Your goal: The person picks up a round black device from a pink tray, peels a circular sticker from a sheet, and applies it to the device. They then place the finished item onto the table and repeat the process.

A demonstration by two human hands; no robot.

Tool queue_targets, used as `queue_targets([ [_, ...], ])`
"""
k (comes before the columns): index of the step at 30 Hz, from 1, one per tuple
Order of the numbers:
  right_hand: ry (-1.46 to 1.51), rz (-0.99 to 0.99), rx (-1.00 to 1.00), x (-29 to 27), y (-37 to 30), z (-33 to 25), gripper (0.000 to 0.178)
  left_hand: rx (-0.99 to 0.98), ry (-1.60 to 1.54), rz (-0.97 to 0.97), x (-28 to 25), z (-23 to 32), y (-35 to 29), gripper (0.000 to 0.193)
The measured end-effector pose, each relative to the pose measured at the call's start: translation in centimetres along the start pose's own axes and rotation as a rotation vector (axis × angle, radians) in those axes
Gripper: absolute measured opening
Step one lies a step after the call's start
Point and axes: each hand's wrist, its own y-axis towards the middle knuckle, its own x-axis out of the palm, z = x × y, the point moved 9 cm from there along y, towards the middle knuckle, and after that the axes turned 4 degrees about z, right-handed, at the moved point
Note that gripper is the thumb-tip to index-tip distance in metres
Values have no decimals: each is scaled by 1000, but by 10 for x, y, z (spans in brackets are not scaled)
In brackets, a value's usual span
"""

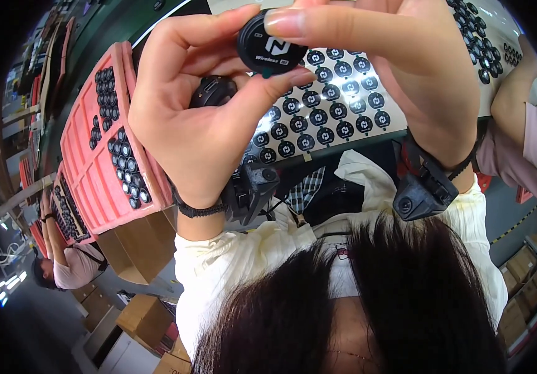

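Close to the camera, a round black device [262, 48] with a white printed mark on its face is held between both hands. My left hand [184, 134] pinches its edge with thumb and fingertips. A second black round device [213, 91], with a small slot in its side, sits within the same hand's curled fingers. From the other side, my right hand [427, 71] presses its thumb onto the marked face; its other fingers are mostly hidden. A small green tab [266, 73] shows at the disc's lower edge. Beneath the hands lies a white sheet of round black stickers [318, 116] with similar tabs.
On the left stands a pink tray [76, 143] of small round parts, above a cardboard box [137, 249]. More black round parts [477, 47] lie at the far right, near another person's arm [518, 81]. A further person [72, 265] works at far left.
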Motion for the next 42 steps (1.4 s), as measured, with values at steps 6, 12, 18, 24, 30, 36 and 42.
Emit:
queue_targets([
  [6,-8,35,-40,-3,-7,1,49,70,89,5,-5,6,0,39],
  [12,-11,92,-105,-23,-11,-7,46,86,129,-22,-2,12,1,39],
  [18,-27,120,-157,-7,-10,-3,43,-34,-134,-61,-1,-11,4,39],
  [24,-59,114,-192,7,-10,0,40,-127,-370,-38,-2,-19,4,37],
  [30,-97,18,-200,35,-25,7,37,302,168,-71,-19,24,-18,36],
  [36,-200,-49,-119,24,-11,19,35,23,-166,-83,-28,3,-16,38],
  [42,-359,-273,96,48,-12,38,27,-146,-321,-88,-32,-18,-16,36],
])
